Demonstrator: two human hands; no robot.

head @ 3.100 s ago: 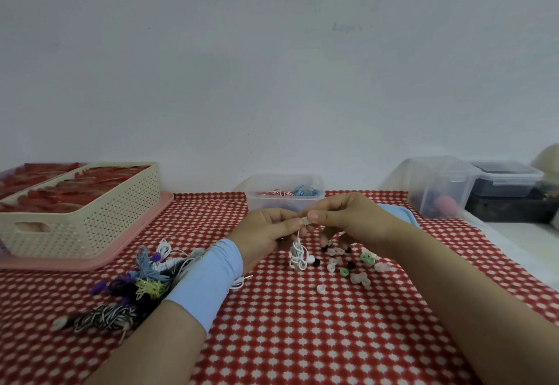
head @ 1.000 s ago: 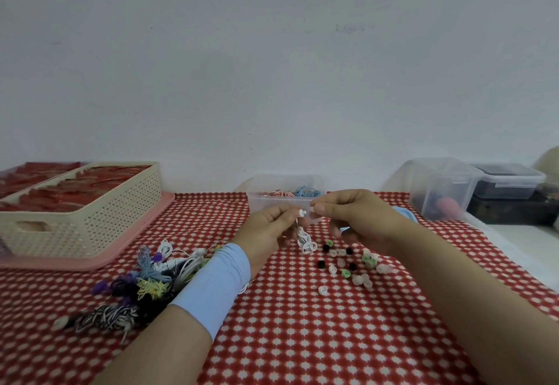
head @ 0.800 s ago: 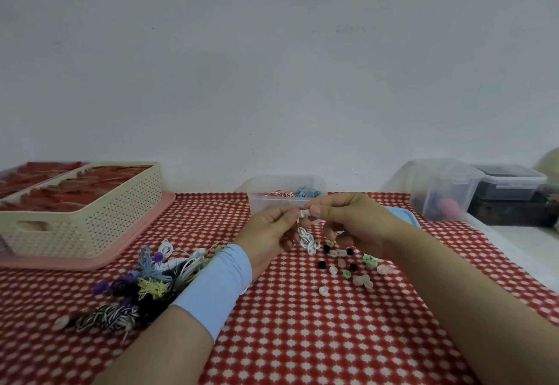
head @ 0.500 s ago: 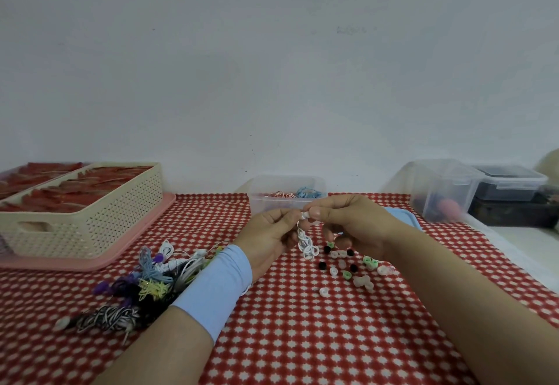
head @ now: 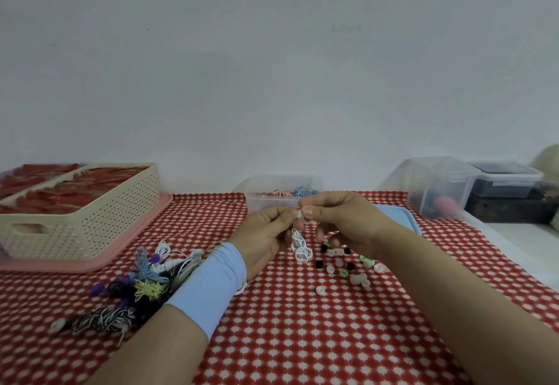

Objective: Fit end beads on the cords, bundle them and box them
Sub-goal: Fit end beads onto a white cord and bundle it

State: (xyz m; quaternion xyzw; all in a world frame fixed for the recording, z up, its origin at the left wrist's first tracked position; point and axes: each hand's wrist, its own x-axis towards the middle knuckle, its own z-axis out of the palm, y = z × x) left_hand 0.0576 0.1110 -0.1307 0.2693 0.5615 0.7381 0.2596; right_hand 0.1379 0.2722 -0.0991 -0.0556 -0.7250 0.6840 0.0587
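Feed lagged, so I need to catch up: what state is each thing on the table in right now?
left hand, pinches the white cord's top end.
right hand, pinches a white bead at that end.
white cord, coiled, hanging below the fingers.
loose beads, scattered on the cloth.
clear box, open, few cords inside.
blue lid, off, lying flat.
cord pile, unboxed on the cloth.

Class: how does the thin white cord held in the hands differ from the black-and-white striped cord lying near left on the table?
Colour: the thin white cord is plain; the black-and-white striped cord is two-toned. Support: the white cord hangs, its top pinched by the left hand and right hand; the striped cord lies untouched on the red-and-white tablecloth. Pose: white hangs downward, striped lies sideways. Both are thin cords, gathered up.
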